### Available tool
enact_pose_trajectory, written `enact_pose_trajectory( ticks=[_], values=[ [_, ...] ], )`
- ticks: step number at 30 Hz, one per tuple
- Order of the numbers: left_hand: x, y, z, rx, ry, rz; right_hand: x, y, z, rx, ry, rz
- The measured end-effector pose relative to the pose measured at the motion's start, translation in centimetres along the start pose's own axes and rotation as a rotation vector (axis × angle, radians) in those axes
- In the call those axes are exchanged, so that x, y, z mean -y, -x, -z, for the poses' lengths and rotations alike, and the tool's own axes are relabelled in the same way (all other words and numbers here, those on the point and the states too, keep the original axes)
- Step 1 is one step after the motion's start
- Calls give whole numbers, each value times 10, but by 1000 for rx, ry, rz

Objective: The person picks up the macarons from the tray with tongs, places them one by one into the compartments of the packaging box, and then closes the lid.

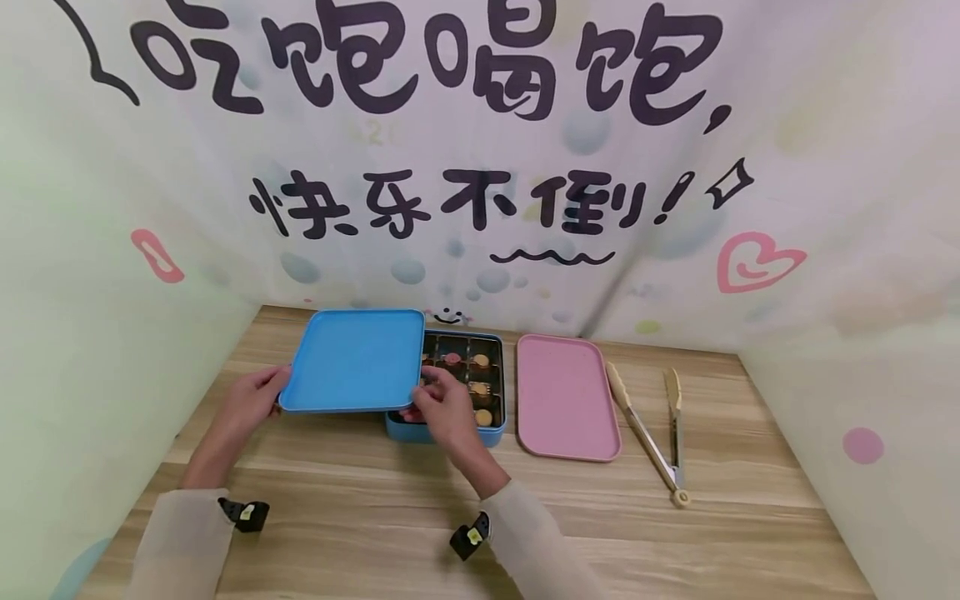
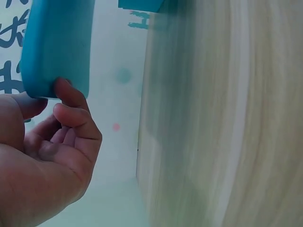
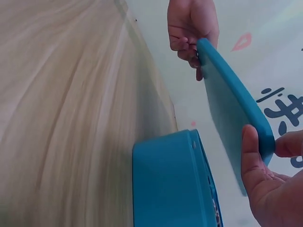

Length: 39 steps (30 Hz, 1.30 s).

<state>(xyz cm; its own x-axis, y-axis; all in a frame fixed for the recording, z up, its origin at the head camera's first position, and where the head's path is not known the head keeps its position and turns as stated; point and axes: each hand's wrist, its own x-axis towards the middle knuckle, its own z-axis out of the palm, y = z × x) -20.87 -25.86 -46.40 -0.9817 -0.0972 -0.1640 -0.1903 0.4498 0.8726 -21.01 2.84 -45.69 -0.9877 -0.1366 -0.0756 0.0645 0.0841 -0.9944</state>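
Note:
A blue lid (image 1: 358, 360) with a low rim is held up above the wooden table, to the left of a blue tin box (image 3: 170, 184) and overlapping its left part. My left hand (image 1: 253, 398) pinches the lid's near left corner between thumb and fingers, as the left wrist view also shows. At the near right corner, my right hand (image 1: 444, 408) pinches the lid, in front of the box. Inside the box, dark compartments hold round cookies (image 1: 481, 388); the lid and my right hand hide the left ones.
A pink tray (image 1: 566, 398) lies right of the box. Farther right, metal tongs (image 1: 651, 442) with beige tips lie spread on the wooden table (image 1: 360, 517). A printed cloth wall (image 1: 465, 275) stands behind, with side walls left and right.

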Motion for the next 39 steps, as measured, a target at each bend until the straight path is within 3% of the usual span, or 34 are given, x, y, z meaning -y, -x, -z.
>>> enact_pose_trajectory(
  ticks=[8, 23, 32, 39],
  values=[
    [-4, -5, -6, 43, 40, -38, 1, 0, 15, -9, -24, -10],
    [-25, -1, -17, 64, 52, -115, 3, -12, 43, -197, 88, 5],
    [-31, -4, -28, 94, 67, -98, 6, -11, 61, -99, 184, -20],
    [-38, -5, -36, 89, 59, -99, 3, -12, 70, -72, 223, -4]
  ],
)
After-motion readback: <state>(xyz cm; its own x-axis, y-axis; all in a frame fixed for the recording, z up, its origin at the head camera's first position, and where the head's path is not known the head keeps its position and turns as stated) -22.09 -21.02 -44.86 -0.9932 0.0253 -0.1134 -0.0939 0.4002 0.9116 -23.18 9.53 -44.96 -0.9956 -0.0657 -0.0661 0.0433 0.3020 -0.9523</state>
